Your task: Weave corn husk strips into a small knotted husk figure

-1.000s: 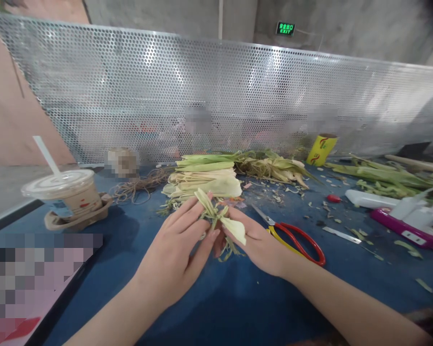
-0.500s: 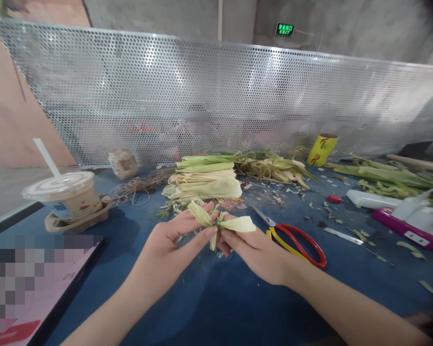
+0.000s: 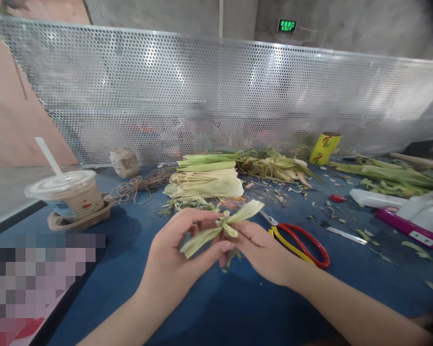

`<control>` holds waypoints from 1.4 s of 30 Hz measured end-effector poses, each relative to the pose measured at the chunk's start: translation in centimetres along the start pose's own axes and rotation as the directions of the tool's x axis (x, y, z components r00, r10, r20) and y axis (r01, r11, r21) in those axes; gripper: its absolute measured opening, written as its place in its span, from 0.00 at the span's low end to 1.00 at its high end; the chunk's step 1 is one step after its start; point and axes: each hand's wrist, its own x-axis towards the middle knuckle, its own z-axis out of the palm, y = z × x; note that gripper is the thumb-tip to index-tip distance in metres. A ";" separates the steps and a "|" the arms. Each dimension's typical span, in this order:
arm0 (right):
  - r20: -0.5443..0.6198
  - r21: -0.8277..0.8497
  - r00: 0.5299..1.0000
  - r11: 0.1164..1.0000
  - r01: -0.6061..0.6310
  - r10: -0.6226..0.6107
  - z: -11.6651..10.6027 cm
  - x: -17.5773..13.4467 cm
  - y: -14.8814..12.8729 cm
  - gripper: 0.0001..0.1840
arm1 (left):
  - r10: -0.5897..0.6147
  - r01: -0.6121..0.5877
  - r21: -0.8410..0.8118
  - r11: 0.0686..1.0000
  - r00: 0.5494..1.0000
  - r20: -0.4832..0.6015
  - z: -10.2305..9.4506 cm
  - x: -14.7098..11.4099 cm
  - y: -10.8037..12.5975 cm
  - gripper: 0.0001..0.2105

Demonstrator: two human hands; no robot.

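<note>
While the left hand (image 3: 168,252) grasps the pale-green, bow-shaped husk bundle (image 3: 229,228) above the dark-blue tabletop (image 3: 209,307), the right hand (image 3: 261,247) grips its other side. Turned since half a second ago, it now slants down leftward, so shaping seems unfinished.

1. Your left hand (image 3: 166,254) is bare, with slender fingers and a smooth, rounded thumbnail (image 3: 228,246).
2. Your right hand (image 3: 261,250) is bare too, its back smooth and narrowing at the wrist (image 3: 290,269).
3. Your left forearm (image 3: 130,312) is uncovered as far as it shows.
4. Your right forearm (image 3: 335,293) is uncovered also; toward the table's (image 3: 216,317) near edge, its end blurs into darkness.
</note>
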 end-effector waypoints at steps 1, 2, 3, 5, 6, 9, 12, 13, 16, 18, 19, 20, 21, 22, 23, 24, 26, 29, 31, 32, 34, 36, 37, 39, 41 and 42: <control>0.007 -0.019 1.000 1.000 -0.003 0.003 0.1 0.0 -0.1 0.17 | -0.014 0.014 -0.004 1.000 1.000 -0.021 0.1 -0.1 0.0 0.09; 0.017 -0.045 1.000 0.999 -0.005 0.005 0.1 0.0 -0.2 0.18 | -0.017 0.016 -0.024 1.000 0.999 -0.034 0.3 -0.2 0.0 0.07; 0.027 -0.067 1.000 0.998 -0.002 0.004 0.2 0.0 -0.3 0.19 | -0.006 0.004 -0.051 0.999 0.999 -0.039 0.3 -0.2 -0.1 0.07; 0.052 -0.072 0.999 0.997 0.011 -0.007 0.2 -0.1 -0.5 0.20 | 0.047 -0.051 -0.109 0.993 0.998 -0.034 0.4 -0.3 -0.1 0.08; 0.071 -0.058 0.997 0.998 0.025 -0.021 0.2 -0.2 -0.6 0.21 | 0.067 -0.071 -0.130 0.989 0.997 -0.038 0.4 -0.3 -0.1 0.09; 0.122 -0.011 0.990 0.997 0.073 -0.071 0.0 -0.3 -0.6 0.24 | 0.074 -0.087 -0.158 0.984 0.994 -0.085 0.3 -0.2 0.0 0.10; 0.132 -0.011 0.987 0.995 0.098 -0.096 -0.1 -0.3 -0.5 0.24 | 0.048 -0.062 -0.149 0.987 0.994 -0.095 0.2 -0.1 0.2 0.10; 0.124 -0.018 0.988 0.995 0.096 -0.093 -0.2 -0.3 -0.4 0.23 | 0.032 -0.044 -0.134 0.990 0.996 -0.085 0.2 -0.1 0.3 0.10; 0.120 -0.042 0.989 0.995 0.087 -0.082 -0.3 -0.3 -0.2 0.18 | 0.014 -0.019 -0.060 0.998 0.996 -0.091 0.0 -0.2 0.2 0.07; 0.123 -0.097 0.989 0.991 0.095 -0.083 -0.3 -0.4 -0.1 0.18 | 0.037 -0.037 0.001 0.999 0.996 -0.080 -0.1 -0.2 0.1 0.06; 0.119 -0.140 0.989 0.985 0.101 -0.085 -0.3 -0.4 0.0 0.18 | 0.056 -0.054 0.028 0.998 0.996 -0.069 -0.2 -0.2 0.0 0.05; 0.103 -0.189 0.991 0.976 0.105 -0.087 -0.4 -0.4 0.0 0.18 | 0.080 -0.076 0.052 0.996 0.995 -0.061 -0.1 -0.2 -0.1 0.04; 0.075 -0.236 0.993 0.966 0.106 -0.091 -0.4 -0.5 0.1 0.19 | 0.099 -0.095 0.080 0.992 0.993 -0.056 -0.1 -0.1 -0.2 0.04; 0.045 -0.275 0.994 0.956 0.105 -0.096 -0.4 -0.5 0.1 0.19 | 0.114 -0.107 0.112 0.988 0.992 -0.059 0.0 -0.1 -0.2 0.03; 0.018 -0.306 0.995 0.947 0.103 -0.103 -0.4 -0.5 0.1 0.19 | 0.122 -0.111 0.150 0.982 0.990 -0.065 0.0 -0.1 -0.2 0.02; 0.001 -0.331 0.994 0.938 0.104 -0.110 -0.4 -0.5 0.1 0.19 | 0.124 -0.109 0.192 0.975 0.990 -0.068 0.1 -0.1 -0.2 0.02; 0.002 -0.376 0.991 0.918 0.123 -0.132 -0.4 -0.5 0.1 0.19 | 0.103 -0.085 0.255 0.963 0.993 -0.056 0.1 -0.1 0.0 0.03; 0.053 -0.475 0.980 0.858 0.194 -0.192 -0.5 -0.6 0.1 0.18 | 0.096 -0.086 0.233 0.969 0.995 -0.035 0.1 -0.2 0.2 0.04; 0.086 -0.530 0.971 0.816 0.233 -0.221 -0.6 -0.7 0.1 0.18 | 0.090 -0.083 0.152 0.985 0.995 -0.041 0.0 -0.3 0.3 0.04; 0.097 -0.538 0.969 0.807 0.244 -0.228 -0.7 -0.8 0.0 0.17 | 0.077 -0.072 0.101 0.992 0.996 -0.047 0.0 -0.3 0.3 0.04; 0.120 -0.521 0.965 0.812 0.263 -0.235 -0.8 -0.8 -0.1 0.16 | 0.029 -0.029 -0.002 1.000 0.999 -0.046 0.0 -0.3 0.3 0.04; 0.147 -0.493 0.958 0.822 0.287 -0.246 -0.9 -0.9 -0.2 0.14 | -0.001 -0.002 -0.079 0.997 1.000 -0.031 -0.1 -0.3 0.3 0.05; 0.154 -0.487 0.955 0.822 0.295 -0.252 -0.9 -0.9 -0.2 0.14 | -0.003 0.001 -0.103 0.995 1.000 -0.020 -0.1 -0.2 0.2 0.05; 0.150 -0.495 0.961 0.823 0.278 -0.234 -0.8 -0.9 -0.3 0.14 | -0.012 0.012 -0.127 0.992 1.000 0.007 -0.3 -0.2 0.2 0.05; 0.127 -0.486 0.973 0.842 0.232 -0.194 -0.7 -0.8 -0.3 0.16 | -0.038 0.041 -0.130 0.991 0.999 0.028 -0.3 -0.2 0.2 0.04; 0.114 -0.467 0.979 0.860 0.205 -0.171 -0.6 -0.8 -0.2 0.17 | -0.054 0.057 -0.125 0.991 0.998 0.031 -0.3 -0.1 0.3 0.04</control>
